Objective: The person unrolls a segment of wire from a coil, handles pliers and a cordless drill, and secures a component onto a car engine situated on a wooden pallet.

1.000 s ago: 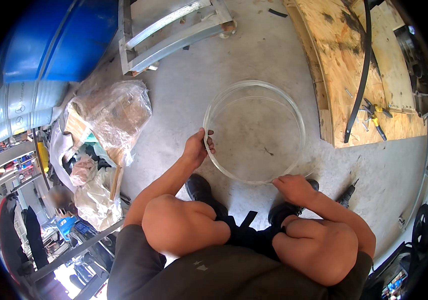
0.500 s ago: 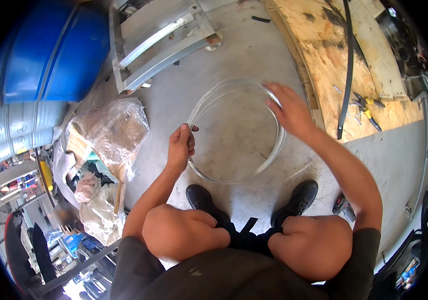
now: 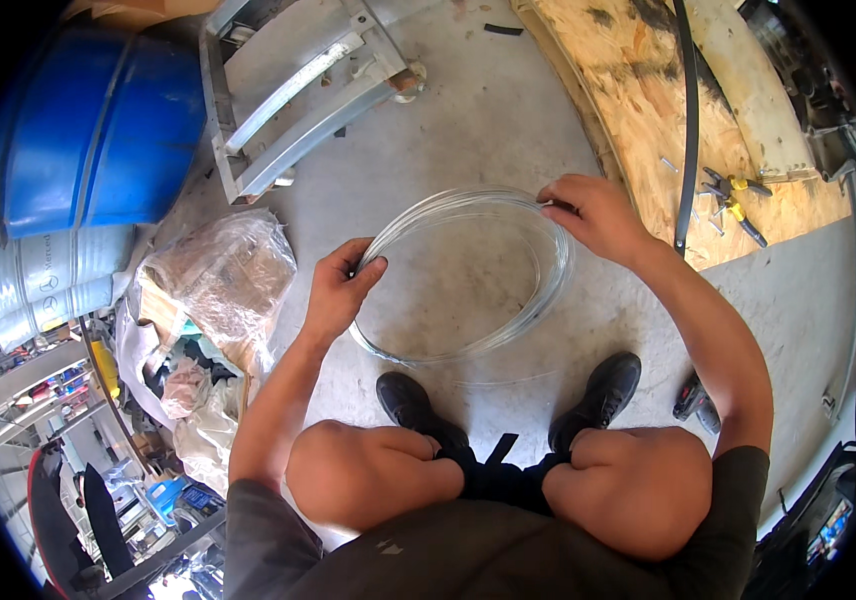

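Observation:
A round coil of thin, silvery or clear wire [image 3: 418, 216] is held in front of me above the concrete floor, with a loose strand curving near my shoes. My left hand [image 3: 343, 285] is closed on the coil's left side, thumb over the strands. My right hand [image 3: 593, 215] pinches the coil's upper right part, fingers curled. Below the coil are my black shoes [image 3: 608, 390] and bent knees.
Plywood boards [image 3: 638, 70] at right carry pliers [image 3: 743, 215], bolts and a black strip [image 3: 688, 130]. At left stand blue drums [image 3: 98, 130], a metal frame [image 3: 303, 130] and a plastic-wrapped pile [image 3: 223, 270]. A power tool [image 3: 693, 400] lies beside my right shoe.
My right hand has moved from the coil's near edge up to its far right side. My left hand has moved left, and the coil with it, now looking flatter and tilted.

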The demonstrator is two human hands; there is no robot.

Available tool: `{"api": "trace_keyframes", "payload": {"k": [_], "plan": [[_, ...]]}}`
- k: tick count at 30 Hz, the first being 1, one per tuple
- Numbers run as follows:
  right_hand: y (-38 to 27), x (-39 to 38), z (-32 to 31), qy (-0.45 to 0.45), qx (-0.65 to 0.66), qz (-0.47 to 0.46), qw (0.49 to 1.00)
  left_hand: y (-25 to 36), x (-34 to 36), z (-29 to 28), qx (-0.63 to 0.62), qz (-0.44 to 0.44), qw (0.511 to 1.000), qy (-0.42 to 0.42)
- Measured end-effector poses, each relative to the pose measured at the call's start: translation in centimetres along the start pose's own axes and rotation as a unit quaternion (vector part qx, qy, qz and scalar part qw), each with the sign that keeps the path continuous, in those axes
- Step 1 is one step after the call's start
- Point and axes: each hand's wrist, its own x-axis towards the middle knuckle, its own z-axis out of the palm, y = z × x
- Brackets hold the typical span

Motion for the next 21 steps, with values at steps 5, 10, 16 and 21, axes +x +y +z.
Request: {"api": "trace_keyframes", "payload": {"k": [5, 10, 16, 21], "plan": [[0.6, -2.1, -0.2, 0.050, -0.058, 0.047, 0.996, 1.0, 0.7, 0.4, -0.033, -0.020, 0.999, -0.007], [1.5, -2.4, 1.3, 0.058, 0.010, 0.106, 0.993, 1.0, 0.8, 0.8, -0.027, -0.001, 1.000, -0.008], [1.0, -2.7, 0.6, 0.068, -0.081, 0.074, 0.992, 1.0, 0.7, 0.8, -0.018, -0.005, 1.000, -0.004], [-3.3, -1.4, -2.3, 0.026, 0.110, 0.098, 0.989, 2.0, 0.2, 0.4, -0.025, -0.016, 0.999, -0.025]]}}
